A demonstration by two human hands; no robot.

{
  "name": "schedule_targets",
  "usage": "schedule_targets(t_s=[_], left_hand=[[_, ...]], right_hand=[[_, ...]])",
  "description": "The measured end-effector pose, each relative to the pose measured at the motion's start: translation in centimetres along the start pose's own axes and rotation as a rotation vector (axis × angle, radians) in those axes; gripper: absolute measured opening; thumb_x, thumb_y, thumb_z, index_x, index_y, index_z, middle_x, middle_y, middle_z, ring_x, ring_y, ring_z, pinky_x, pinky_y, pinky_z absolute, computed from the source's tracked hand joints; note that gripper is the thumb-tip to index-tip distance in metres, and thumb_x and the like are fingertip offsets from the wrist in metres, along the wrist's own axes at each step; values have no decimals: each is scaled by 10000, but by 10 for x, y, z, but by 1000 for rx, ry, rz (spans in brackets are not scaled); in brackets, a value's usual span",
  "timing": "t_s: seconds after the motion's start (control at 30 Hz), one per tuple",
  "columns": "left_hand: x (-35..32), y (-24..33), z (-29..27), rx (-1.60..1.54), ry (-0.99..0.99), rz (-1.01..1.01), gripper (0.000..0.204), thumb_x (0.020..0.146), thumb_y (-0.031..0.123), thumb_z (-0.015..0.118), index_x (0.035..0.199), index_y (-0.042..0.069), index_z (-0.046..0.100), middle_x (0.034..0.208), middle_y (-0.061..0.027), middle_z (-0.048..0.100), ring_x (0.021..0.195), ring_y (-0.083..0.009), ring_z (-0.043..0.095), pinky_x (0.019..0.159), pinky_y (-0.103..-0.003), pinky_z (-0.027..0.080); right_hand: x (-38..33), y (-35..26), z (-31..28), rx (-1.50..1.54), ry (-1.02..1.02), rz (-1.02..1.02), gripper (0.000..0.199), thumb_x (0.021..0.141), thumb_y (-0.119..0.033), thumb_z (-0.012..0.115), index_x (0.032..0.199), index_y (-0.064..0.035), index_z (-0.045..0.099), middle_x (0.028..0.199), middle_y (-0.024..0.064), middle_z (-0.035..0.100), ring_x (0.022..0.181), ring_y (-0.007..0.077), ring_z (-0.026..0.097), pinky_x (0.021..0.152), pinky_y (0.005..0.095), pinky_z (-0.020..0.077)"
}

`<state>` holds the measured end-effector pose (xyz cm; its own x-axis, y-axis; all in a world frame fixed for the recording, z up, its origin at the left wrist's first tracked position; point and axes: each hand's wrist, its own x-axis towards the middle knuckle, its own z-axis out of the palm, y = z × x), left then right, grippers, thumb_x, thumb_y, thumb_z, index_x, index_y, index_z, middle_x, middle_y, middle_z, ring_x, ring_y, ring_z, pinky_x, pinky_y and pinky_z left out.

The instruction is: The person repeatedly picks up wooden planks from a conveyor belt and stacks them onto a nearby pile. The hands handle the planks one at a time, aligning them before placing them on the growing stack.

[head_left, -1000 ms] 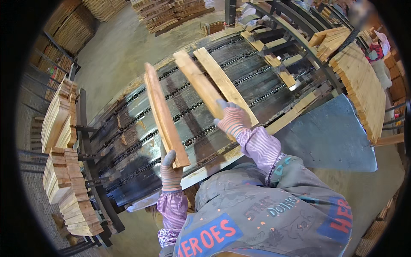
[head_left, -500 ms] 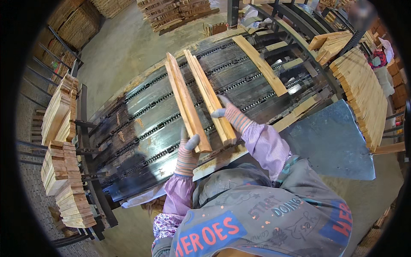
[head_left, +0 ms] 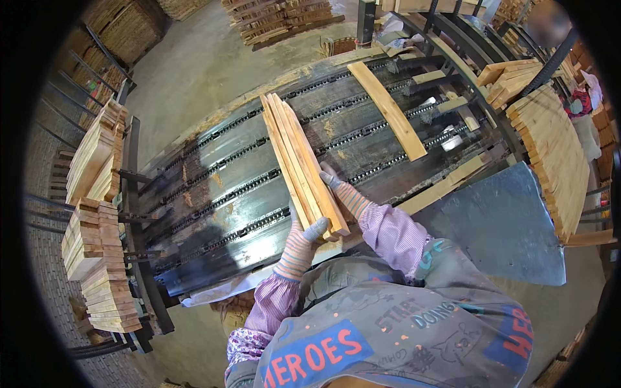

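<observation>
Two long pale wooden boards [head_left: 299,158] are pressed together side by side above a dark chain conveyor [head_left: 226,194]. My left hand [head_left: 303,240], in a striped glove, grips their near end from the left. On the right side of the same near end, my right hand [head_left: 341,191], gloved too, holds the pair. The boards point away from me toward the conveyor's far edge. Another single board [head_left: 388,110] lies across the chains further to the right.
Stacks of cut boards [head_left: 97,213] stand on racks at the left. A fanned pile of planks [head_left: 550,155] sits at the right beside a grey metal sheet [head_left: 504,226]. More lumber stacks [head_left: 278,16] stand on the concrete floor beyond. Another person [head_left: 585,103] is at the far right.
The two boards, held apart a second ago, have been brought together into one pair. Both hands moved closer. The loose board on the conveyor travelled right.
</observation>
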<state>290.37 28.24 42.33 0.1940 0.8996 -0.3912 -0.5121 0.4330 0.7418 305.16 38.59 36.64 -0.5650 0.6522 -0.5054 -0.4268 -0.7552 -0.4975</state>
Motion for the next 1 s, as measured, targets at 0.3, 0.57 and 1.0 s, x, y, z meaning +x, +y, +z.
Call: schedule_targets(t_s=[0.3, 0.57, 1.0], left_hand=[[-13, 12, -3, 408, -72, -71, 1171, 847, 522, 807, 1685, 115, 98, 1442, -158, 558, 1252, -294, 619, 989, -463, 563], [43, -42, -21, 489, -27, -91, 797, 980, 259, 723, 1647, 120, 309, 1389, -158, 605, 1193, -224, 598, 989, -367, 525], [111, -101, -20, 620, 269, 83, 943, 747, 334, 948, 1488, 34, 449, 1269, -187, 672, 1088, -276, 674, 918, -387, 565]], right_hand=[[-15, -33, 12, -206, -67, -446, 812, 880, -306, 817, 1555, -65, 436, 1302, 135, 662, 1213, 233, 636, 1058, 392, 520], [-2, -40, 19, -1815, 677, -18, 1075, 800, -423, 836, 1665, -285, 213, 1575, 304, 363, 1421, 489, 447, 1120, 545, 444], [16, -50, -36, -1484, 463, -48, 932, 877, -593, 741, 1574, -68, 411, 1481, 241, 569, 1359, 385, 567, 1145, 462, 457]])
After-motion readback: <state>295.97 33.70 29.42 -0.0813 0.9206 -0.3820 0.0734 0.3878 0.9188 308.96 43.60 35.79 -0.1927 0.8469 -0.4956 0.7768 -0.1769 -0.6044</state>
